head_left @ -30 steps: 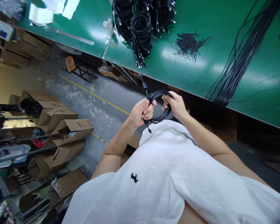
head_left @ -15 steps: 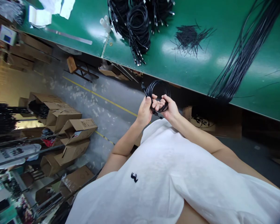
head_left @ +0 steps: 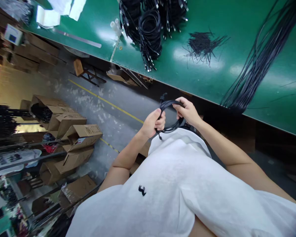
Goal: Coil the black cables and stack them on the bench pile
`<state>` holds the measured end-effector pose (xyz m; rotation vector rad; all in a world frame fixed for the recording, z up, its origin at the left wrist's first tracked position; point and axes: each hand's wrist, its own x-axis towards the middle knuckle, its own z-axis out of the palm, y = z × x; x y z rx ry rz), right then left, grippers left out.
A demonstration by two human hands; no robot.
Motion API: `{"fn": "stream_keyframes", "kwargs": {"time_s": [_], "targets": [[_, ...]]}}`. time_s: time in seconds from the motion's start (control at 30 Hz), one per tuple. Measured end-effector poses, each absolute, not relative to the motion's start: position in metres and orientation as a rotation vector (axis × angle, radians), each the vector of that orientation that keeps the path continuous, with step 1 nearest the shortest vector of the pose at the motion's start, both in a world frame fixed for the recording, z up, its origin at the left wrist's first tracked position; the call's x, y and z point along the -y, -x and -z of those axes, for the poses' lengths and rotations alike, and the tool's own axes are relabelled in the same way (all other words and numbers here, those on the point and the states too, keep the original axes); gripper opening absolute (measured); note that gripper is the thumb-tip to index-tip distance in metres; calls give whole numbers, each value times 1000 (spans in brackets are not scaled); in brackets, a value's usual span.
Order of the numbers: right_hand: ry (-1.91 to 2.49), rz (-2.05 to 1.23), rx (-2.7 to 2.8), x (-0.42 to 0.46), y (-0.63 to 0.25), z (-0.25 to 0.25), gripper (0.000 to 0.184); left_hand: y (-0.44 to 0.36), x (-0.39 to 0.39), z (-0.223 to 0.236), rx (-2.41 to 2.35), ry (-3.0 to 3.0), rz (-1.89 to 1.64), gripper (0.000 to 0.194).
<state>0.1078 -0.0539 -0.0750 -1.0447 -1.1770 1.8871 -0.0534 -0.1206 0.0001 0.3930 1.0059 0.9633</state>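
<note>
two hands hold one small coil of black cable

head view, looking down: a coiled black cable (head_left: 171,128) is held in the air in front of a white shirt (head_left: 162,184), just short of the table's near edge. the left hand (head_left: 155,123) is clamped around the coil's left side, thumb over the top. the right hand (head_left: 186,110) has its fingertips closed on the upper right of the loop. one thicker cable end (head_left: 163,97) pokes up above the left hand; another dangles below it. whether a tie binds the loops cannot be told.

the coil looks light, springy and fairly smooth, likely to fan open if let go. best hold: around the gathered strands on the left side, clear of the ends, which are probably the parts most easily harmed.

beyond, a glossy green tabletop (head_left: 182,77) slants across. it bears heaped cable coils (head_left: 150,33) with shiny tips, a scatter of short black strips (head_left: 201,44), a long sheaf of black strands (head_left: 259,62), a thin metal strip (head_left: 77,38) and white papers (head_left: 48,18).

at left, a worn grey floor (head_left: 106,125) carries a yellow line (head_left: 108,102), a wooden-seated stool (head_left: 78,67) and open cardboard boxes (head_left: 85,131).
</note>
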Motion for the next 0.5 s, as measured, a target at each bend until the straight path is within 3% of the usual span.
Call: {"fn": "stream_keyframes", "kwargs": {"time_s": [0.1,0.23,0.3,0.4,0.5], "targets": [[1039,-1581,1867,46,-129,59,33,58,130,0,-973,-475,-858,44],[801,-843,2372,44,-136,40,56,57,137,7,-992,-581,-753,49],[542,-617,2550,45,-134,40,50,57,137,11,-1014,-599,-670,48],[285,-540,2690,49,-131,53,37,60,139,19,-1012,-608,-562,49],[335,-680,2734,62,-133,70,35,64,144,29,-1014,-637,-491,49]]}}
